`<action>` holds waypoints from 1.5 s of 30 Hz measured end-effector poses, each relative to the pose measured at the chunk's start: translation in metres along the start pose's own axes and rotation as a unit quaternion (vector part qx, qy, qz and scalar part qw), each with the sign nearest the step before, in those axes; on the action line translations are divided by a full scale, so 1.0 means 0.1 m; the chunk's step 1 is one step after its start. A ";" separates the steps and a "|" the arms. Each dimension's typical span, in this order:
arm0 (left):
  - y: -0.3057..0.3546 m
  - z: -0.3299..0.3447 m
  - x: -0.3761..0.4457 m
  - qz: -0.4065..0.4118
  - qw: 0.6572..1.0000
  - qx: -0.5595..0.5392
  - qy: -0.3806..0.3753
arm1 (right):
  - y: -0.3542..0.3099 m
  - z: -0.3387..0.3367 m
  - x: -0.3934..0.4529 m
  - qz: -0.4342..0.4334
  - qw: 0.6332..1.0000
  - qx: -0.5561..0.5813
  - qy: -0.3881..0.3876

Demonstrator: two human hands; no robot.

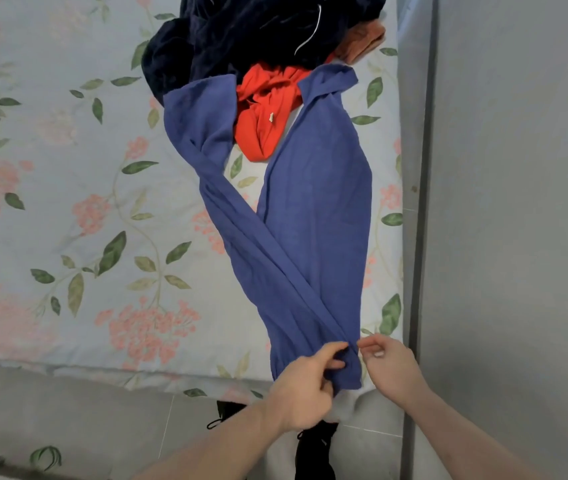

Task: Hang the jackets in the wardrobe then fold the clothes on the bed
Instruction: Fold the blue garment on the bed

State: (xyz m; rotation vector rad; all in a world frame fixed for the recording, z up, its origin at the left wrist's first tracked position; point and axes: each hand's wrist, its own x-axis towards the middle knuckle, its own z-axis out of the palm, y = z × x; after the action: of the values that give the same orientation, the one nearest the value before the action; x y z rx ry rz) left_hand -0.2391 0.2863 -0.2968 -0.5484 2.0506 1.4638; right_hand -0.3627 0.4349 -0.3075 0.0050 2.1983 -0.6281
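Blue cloth is bunched in my left hand (305, 379), fingers curled round the near end of the blue garment (296, 220) right at the near edge of the bed (68, 202). My right hand (388, 363) sits just beside it, fingers loosely curled at the hem's right corner; whether it actually pinches fabric, I cannot tell from here. From that grip the garment runs away from me up the bed, crossing over itself near my hands and splitting into two legs or panels that spread toward the far end. Between those ends lies a crumpled red garment (265, 109), and beyond it a dark navy heap (241, 32) with an orange piece (365, 39) tucked at its right. So nothing looks folded yet: this blue one is only being straightened, the pile waits, and I see no wardrobe or hung jackets to judge that part.
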 end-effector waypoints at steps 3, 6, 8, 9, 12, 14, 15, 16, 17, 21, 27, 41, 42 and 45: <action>-0.07 -0.35 0.02 -0.017 0.983 -0.064 0.169 | -0.28 0.06 0.08 -0.035 0.999 0.017 0.025; -0.11 -0.90 0.20 -0.082 0.934 -0.116 0.327 | -0.60 0.15 0.20 -0.083 0.996 -0.003 0.022; -0.08 -1.30 0.39 -0.129 0.905 -0.131 0.383 | -0.83 0.23 0.30 -0.106 0.994 -0.010 0.015; -0.07 -1.48 0.50 -0.145 0.900 -0.125 0.391 | -0.93 0.27 0.34 -0.111 0.994 -0.009 0.013; -0.06 -1.80 0.80 -0.164 0.913 -0.079 0.365 | -1.13 0.38 0.47 -0.095 0.994 -0.036 0.024; -0.02 -1.86 0.98 -0.162 0.920 -0.033 0.354 | -1.16 0.43 0.55 -0.077 0.994 -0.063 0.039; 0.01 -1.87 1.06 -0.165 0.921 -0.016 0.352 | -1.16 0.45 0.59 -0.071 0.994 -0.077 0.038; 0.04 -1.88 1.14 -0.176 0.921 -0.004 0.346 | -1.15 0.46 0.61 -0.066 0.994 -0.086 0.033; 0.07 -1.88 1.20 -0.196 0.921 0.003 0.337 | -1.13 0.47 0.63 -0.065 0.993 -0.092 0.027; 0.04 -1.85 1.36 -0.250 0.916 -0.010 0.314 | -1.06 0.47 0.64 -0.104 0.990 -0.087 0.036; 0.48 -1.49 1.12 -0.029 0.868 -0.076 0.489 | -1.00 0.38 0.49 -0.167 0.979 0.055 0.102; 0.48 -1.42 1.69 0.104 0.947 0.138 0.269 | -0.56 0.22 0.65 0.033 0.981 0.075 0.177; 0.41 -1.57 1.67 0.109 0.938 0.119 0.307 | -0.60 0.19 0.68 0.021 0.979 0.074 0.187; 0.18 -2.14 1.67 0.048 0.900 0.104 0.421 | -0.85 0.06 0.83 -0.055 0.969 0.069 0.232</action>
State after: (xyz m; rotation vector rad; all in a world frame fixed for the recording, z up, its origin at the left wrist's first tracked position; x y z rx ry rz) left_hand -0.4206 0.0884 -0.3384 -1.1486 2.8796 1.1180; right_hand -0.4305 0.3414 -0.3335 0.1144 2.6107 -0.9159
